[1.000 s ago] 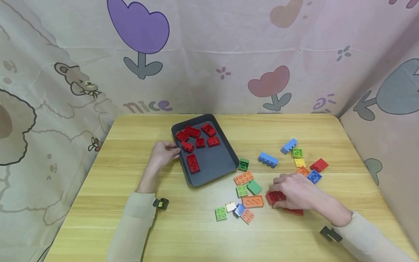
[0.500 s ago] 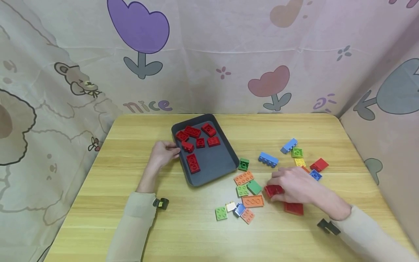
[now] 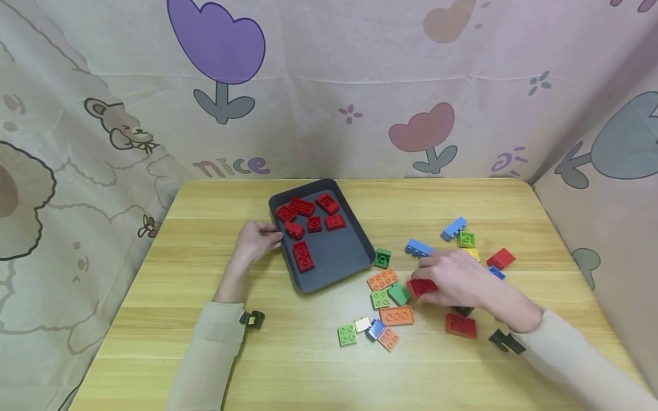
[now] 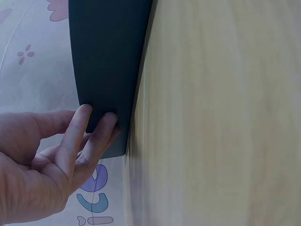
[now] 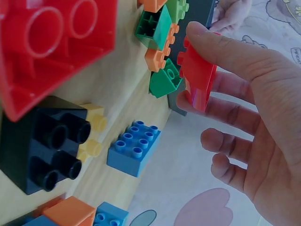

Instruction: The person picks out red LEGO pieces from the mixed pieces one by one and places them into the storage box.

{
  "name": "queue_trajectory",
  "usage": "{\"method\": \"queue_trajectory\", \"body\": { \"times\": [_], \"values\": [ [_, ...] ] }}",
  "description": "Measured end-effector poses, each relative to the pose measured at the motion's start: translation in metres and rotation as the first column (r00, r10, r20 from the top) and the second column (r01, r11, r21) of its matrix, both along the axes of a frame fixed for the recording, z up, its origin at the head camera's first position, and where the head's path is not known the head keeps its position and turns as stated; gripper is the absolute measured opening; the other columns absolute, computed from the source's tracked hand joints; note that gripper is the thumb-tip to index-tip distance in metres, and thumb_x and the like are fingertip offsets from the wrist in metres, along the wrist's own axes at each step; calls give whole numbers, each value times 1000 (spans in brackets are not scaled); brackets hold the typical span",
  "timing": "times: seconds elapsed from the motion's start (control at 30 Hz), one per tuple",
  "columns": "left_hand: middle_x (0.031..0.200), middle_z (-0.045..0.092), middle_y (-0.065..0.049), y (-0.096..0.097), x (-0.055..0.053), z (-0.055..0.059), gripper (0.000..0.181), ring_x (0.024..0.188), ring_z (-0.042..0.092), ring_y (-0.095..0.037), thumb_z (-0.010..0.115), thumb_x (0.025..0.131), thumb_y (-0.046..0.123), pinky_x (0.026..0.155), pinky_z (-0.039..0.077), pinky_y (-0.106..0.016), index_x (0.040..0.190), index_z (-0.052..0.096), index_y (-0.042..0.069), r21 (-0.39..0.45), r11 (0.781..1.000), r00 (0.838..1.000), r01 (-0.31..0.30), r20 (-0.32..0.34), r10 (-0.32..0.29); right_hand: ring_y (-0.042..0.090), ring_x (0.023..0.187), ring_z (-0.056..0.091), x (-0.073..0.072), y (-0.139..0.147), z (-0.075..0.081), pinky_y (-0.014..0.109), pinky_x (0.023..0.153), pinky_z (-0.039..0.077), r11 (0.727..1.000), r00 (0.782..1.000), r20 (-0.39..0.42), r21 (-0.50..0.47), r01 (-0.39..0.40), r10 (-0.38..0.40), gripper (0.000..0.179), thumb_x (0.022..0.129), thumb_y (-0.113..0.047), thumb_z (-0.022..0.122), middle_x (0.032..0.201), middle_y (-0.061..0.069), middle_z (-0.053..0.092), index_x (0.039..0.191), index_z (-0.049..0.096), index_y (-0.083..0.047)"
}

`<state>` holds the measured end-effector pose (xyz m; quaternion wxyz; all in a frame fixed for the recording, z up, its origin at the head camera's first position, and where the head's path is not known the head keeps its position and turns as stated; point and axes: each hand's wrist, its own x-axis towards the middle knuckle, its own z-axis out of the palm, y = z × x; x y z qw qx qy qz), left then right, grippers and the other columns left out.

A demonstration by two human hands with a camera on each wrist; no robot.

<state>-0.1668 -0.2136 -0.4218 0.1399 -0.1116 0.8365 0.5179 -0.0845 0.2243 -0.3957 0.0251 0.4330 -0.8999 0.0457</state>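
My right hand [image 3: 454, 277] pinches a red toy building brick [image 3: 422, 286] between thumb and fingers. In the right wrist view that brick [image 5: 200, 75] is tilted, its studs facing left. The ring and little fingers stay off it. Beneath the hand, a black brick [image 5: 47, 141] shows in the right wrist view, mostly hidden from the head view. Another red brick [image 3: 461, 325] lies on the table just below the wrist. My left hand [image 3: 254, 240] grips the left edge of a dark grey tray [image 3: 334, 262], fingertips against its outer wall [image 4: 106, 61]. Several red bricks [image 3: 303, 257] lie inside.
Green, orange, white and blue bricks [image 3: 397, 315] lie between tray and right hand. Blue bricks [image 3: 453, 229], a lime one [image 3: 466, 239] and a red one [image 3: 501, 258] lie farther right. A patterned cloth [image 3: 319, 131] hangs behind the wooden table [image 3: 216, 200].
My right hand has moved up and left with the red brick, uncovering the other red brick and part of a black one. The left hand and tray stay in place.
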Motion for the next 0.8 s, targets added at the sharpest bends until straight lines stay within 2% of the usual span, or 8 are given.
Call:
{"method": "queue_trajectory", "body": {
  "times": [0.2, 0.37, 0.53, 0.8],
  "values": [
    [131, 68, -34, 0, 0, 1, 38, 85, 73, -8, 66, 103, 5, 84, 68, -23, 135, 62, -15, -13, 1000, 1000, 2, -2, -2, 8, 74, 64, -7, -7, 3, 10, 56, 43, 1000, 1000, -23, 1, -19, 19, 38, 76, -47, 93, 89, -7, 77, 103, 83, -22],
    [131, 68, -34, 0, 0, 0, 38, 85, 73, -8, 66, 103, 5, 83, 68, -21, 135, 62, -15, -7, 1000, 1000, 1, 1, -1, 8, 74, 62, -15, -13, 3, 10, 54, 37, 1000, 999, -42, 10, -29, 29, 38, 77, -49, 92, 89, -7, 77, 102, 82, -24],
    [132, 67, -35, 1, 0, 0, 39, 85, 73, -8, 66, 103, 5, 83, 68, -21, 136, 61, -16, 6, 1000, 1000, -2, 0, 2, 8, 73, 57, -23, -21, 5, 11, 54, 38, 999, 997, -68, 16, -45, 46, 38, 76, -52, 92, 86, -9, 74, 102, 82, -26],
    [132, 67, -35, 0, 0, -1, 39, 86, 73, -8, 66, 103, 5, 83, 68, -21, 136, 61, -15, 4, 1000, 1000, -1, -5, 1, 6, 69, 52, -36, -35, 12, 13, 54, 39, 999, 998, -34, -1, -45, 45, 35, 77, -50, 92, 83, -10, 71, 101, 82, -26]
  ]
}}
